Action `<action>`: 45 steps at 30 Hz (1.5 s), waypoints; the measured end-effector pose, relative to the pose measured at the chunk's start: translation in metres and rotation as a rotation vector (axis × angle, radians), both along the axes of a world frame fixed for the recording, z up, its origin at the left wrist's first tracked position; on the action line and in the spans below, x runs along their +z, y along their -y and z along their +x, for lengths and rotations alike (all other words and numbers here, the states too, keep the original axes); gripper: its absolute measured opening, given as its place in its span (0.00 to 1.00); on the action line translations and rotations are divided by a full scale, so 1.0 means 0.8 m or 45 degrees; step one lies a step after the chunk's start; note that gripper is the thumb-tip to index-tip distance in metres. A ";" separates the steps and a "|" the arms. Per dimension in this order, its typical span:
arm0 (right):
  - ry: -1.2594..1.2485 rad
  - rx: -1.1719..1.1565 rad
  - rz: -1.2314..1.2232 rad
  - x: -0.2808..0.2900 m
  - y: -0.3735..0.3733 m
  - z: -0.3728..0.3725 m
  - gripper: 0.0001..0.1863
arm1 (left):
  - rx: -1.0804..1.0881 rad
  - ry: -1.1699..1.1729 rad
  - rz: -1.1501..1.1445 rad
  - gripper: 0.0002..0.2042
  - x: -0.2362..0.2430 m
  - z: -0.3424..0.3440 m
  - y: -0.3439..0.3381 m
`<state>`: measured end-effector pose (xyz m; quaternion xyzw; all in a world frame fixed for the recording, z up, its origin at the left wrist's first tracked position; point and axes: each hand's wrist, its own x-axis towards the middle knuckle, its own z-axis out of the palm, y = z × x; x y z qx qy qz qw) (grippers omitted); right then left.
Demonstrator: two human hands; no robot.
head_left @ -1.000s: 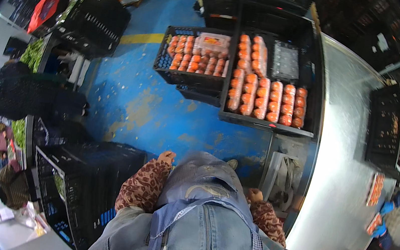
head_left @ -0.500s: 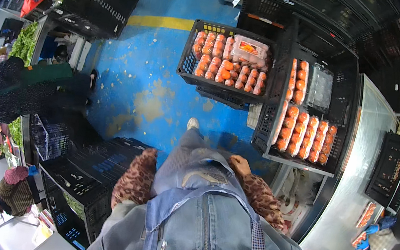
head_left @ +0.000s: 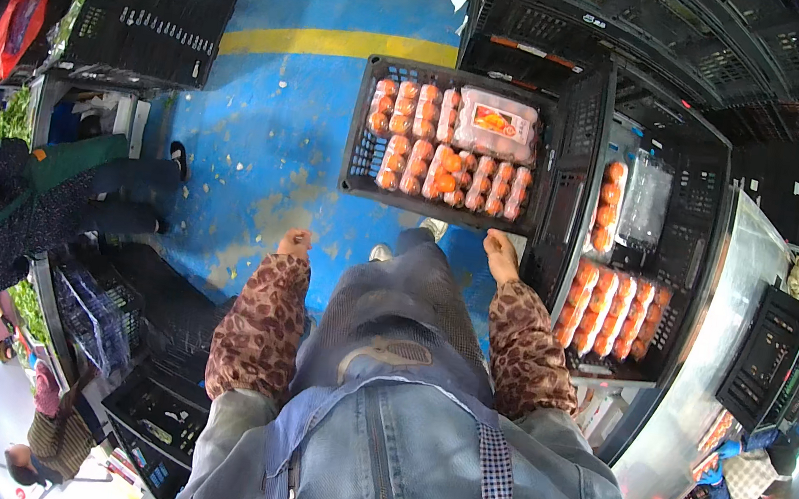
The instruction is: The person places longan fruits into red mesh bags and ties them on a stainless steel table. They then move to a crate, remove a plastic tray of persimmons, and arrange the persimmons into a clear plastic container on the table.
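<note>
Left hand (head_left: pixel 295 243) half-open, loosely bent, over blue floor (head_left: pixel 286 113). Right hand (head_left: pixel 501 256) half-open, just beside near edge of black crate (head_left: pixel 426 205); can't tell if touching.

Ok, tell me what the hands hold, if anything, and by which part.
Nothing visibly held: left hand looks empty; right hand is by the near edge of the black plastic crate, contact unclear.

I'm watching a produce-packing area from afar. Stacked black crates (head_left: pixel 163 11), packs of round orange-red fruit (head_left: pixel 450 160), metal worktop (head_left: pixel 664 426), blue floor (head_left: pixel 275 122).
</note>
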<state>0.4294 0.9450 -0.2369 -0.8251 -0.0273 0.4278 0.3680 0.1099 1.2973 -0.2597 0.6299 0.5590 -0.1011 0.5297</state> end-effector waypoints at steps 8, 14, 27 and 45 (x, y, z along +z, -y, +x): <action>-0.385 -0.682 0.192 -0.100 -0.015 0.063 0.19 | -0.062 -0.062 0.547 0.08 -0.078 0.082 -0.027; -0.523 -1.343 0.179 -0.122 -0.012 0.037 0.28 | -0.297 -0.228 0.859 0.18 -0.098 0.173 -0.048; -0.544 -1.832 0.196 -0.100 -0.050 0.031 0.29 | -0.682 -0.128 0.735 0.25 -0.160 0.261 -0.106; -0.182 -0.107 -0.659 -0.095 -0.021 -0.051 0.12 | -0.754 -0.194 0.617 0.28 -0.133 0.270 -0.203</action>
